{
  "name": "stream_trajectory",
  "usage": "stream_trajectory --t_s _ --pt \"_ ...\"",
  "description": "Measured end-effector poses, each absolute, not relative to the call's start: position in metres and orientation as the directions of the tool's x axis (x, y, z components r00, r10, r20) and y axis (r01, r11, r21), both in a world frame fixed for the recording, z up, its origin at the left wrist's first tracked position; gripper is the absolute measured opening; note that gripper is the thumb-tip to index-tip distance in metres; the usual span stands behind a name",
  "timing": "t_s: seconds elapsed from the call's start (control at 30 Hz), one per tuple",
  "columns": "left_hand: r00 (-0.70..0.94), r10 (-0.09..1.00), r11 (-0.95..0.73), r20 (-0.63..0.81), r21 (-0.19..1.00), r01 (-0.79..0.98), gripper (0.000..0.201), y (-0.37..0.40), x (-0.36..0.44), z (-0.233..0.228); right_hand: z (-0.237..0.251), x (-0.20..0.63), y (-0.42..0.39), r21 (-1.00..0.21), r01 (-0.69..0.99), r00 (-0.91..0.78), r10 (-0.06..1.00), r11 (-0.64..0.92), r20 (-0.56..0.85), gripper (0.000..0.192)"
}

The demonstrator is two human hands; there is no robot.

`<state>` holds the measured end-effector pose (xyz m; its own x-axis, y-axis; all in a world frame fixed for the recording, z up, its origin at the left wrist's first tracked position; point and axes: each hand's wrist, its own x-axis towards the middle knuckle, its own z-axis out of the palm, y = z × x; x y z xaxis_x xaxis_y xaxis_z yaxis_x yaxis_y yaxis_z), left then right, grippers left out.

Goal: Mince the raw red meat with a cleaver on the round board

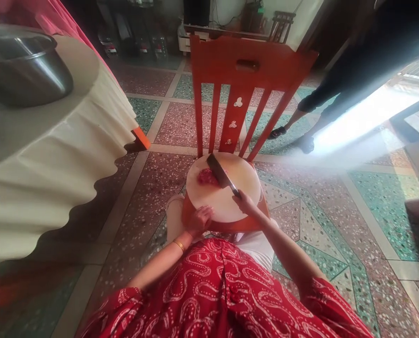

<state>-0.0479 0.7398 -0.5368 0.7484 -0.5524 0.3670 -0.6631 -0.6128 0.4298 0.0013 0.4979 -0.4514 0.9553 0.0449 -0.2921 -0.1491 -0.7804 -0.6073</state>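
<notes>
A round, pale cutting board (pixel 226 206) lies on the seat of a reddish wooden chair (pixel 218 61) in front of me. On its left half sits a small heap of red chopped meat (pixel 206 177). My right hand (pixel 245 203) is closed around the handle of a cleaver (pixel 219 170), whose dark blade rests over the meat and points to the far left. At the board's near left edge, my left hand (pixel 201 218) lies with its fingers stretched out on the rim, holding nothing.
To the left stands a table with a cream cloth (pixel 79 112) and a large metal pot (pixel 26 70) on it. A person in dark trousers (pixel 331 89) stands at the far right, beyond the chair. Several plastic bottles (pixel 144 49) are on the floor at the back.
</notes>
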Motion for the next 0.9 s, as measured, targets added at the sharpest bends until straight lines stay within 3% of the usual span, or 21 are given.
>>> stream_trajectory --t_s 0.13,0.23,0.37,0.47,0.53,0.6,0.7,0.77,0.83,0.9 --pt "0.734 -0.559 -0.611 0.385 0.407 -0.679 0.033 0.740 -0.048 -0.538 -0.446 -0.001 0.506 -0.702 -0.365 0.888 -0.001 -0.612 -0.460 0.019" --pt "0.723 -0.586 -0.603 0.365 0.400 -0.690 0.035 0.740 -0.047 -0.538 -0.434 -0.011 0.510 -0.754 -0.315 0.923 -0.003 -0.577 -0.384 0.023" --pt "0.744 -0.553 -0.606 0.376 0.432 -0.669 0.035 0.739 -0.047 -0.540 -0.396 -0.024 0.515 -0.760 -0.030 0.999 -0.035 -0.650 -0.009 0.036" --pt "0.746 -0.534 -0.595 0.397 0.450 -0.666 0.034 0.738 -0.047 -0.542 -0.369 -0.024 0.525 -0.649 0.240 0.942 0.013 -0.722 0.334 0.049" --pt "0.743 -0.535 -0.591 0.402 0.451 -0.669 0.034 0.738 -0.046 -0.543 -0.368 -0.021 0.535 -0.587 0.329 0.902 0.063 -0.739 0.427 0.055" --pt "0.742 -0.537 -0.593 0.401 0.446 -0.670 0.033 0.738 -0.046 -0.543 -0.382 -0.018 0.543 -0.564 0.312 0.925 0.108 -0.764 0.365 0.055" --pt "0.745 -0.549 -0.601 0.379 0.439 -0.667 0.033 0.739 -0.047 -0.542 -0.415 -0.015 0.550 -0.490 0.149 0.987 0.157 -0.859 0.025 0.053" --pt "0.746 -0.559 -0.603 0.363 0.439 -0.666 0.033 0.740 -0.047 -0.542 -0.428 -0.016 0.550 -0.420 0.053 0.978 0.131 -0.906 -0.160 0.053" --pt "0.741 -0.570 -0.600 0.354 0.437 -0.670 0.035 0.741 -0.048 -0.542 -0.428 -0.018 0.547 -0.425 0.011 0.976 0.102 -0.905 -0.192 0.052" --pt "0.740 -0.570 -0.598 0.357 0.438 -0.671 0.036 0.740 -0.048 -0.543 -0.417 -0.021 0.544 -0.489 0.022 0.989 0.092 -0.872 -0.120 0.050"
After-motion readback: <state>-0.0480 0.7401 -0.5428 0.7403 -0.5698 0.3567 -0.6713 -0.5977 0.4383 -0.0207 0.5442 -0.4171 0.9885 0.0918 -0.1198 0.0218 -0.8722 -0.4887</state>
